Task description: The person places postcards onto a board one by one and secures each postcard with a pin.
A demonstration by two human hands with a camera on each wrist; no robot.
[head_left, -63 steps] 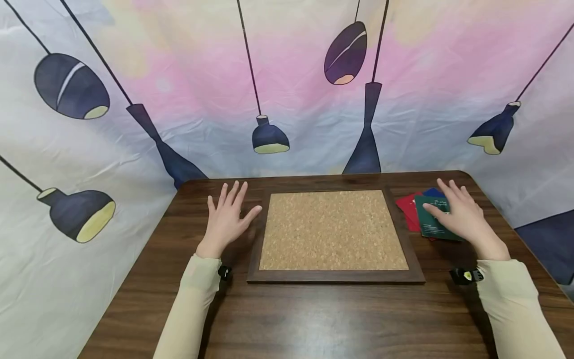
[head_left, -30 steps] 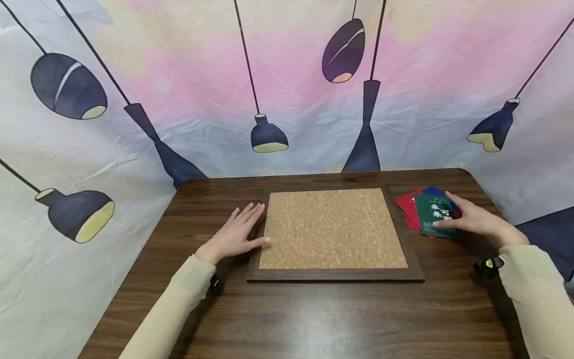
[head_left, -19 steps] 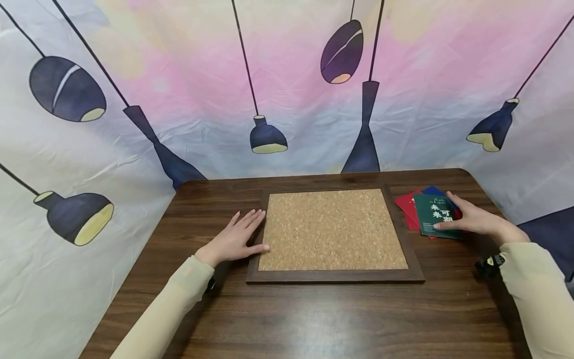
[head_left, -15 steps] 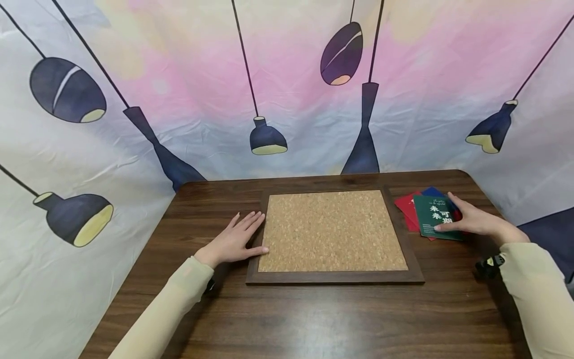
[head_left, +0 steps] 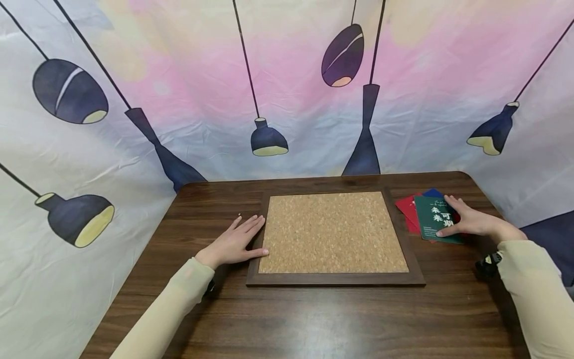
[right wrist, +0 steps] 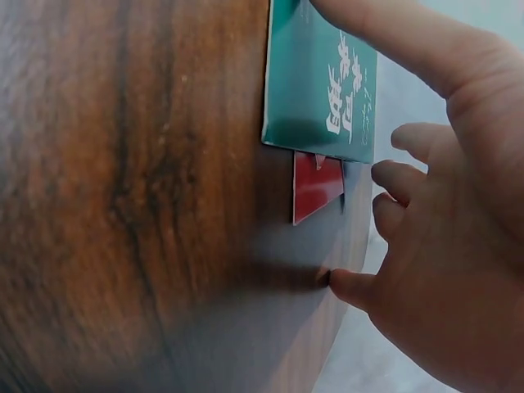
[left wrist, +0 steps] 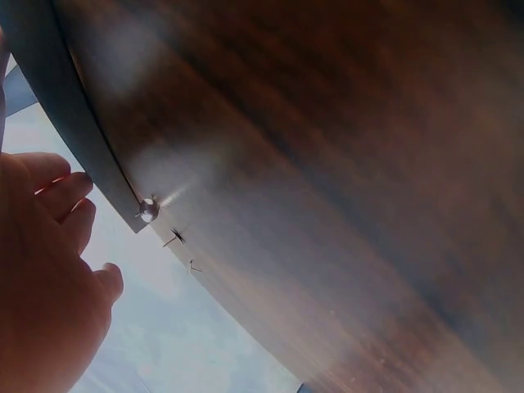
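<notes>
Printed cloth (head_left: pixel 188 75) with dark hanging lamps on a pink and pale blue ground hangs behind and beside a dark wood table (head_left: pixel 314 319).

Left hand (head_left: pixel 235 242): it lies flat on the table, palm down, fingers straight and close together. Just to its right is the corkboard (head_left: pixel 334 232), a cork panel in a dark wood frame. The thumb tip touches the frame's left rail; the fingers point along that rail, away from the person. In the left wrist view, the left hand (left wrist: pixel 45 286) shows at the lower left, fingers loosely extended. Small metal pins (left wrist: pixel 149 210) lie on the table beyond the fingertips; their number cannot be told.

Right hand (head_left: pixel 471 222): it rests on a fanned stack of cards (head_left: pixel 426 212) lying on the table right of the corkboard, near the table's far right corner. The green card (head_left: pixel 437 219), with white characters, lies on top, directly under the thumb. A red card (head_left: pixel 407 208) shows to the left of the hand and a blue card (head_left: pixel 432 192) beyond it, both under the green one. In the right wrist view, the right hand (right wrist: pixel 442 246) has one digit stretched out and pressing on the green card (right wrist: pixel 315 90). The other fingers curl down past the stack's edge to the table. A red corner (right wrist: pixel 315 188) sticks out from under the green card beside them.
</notes>
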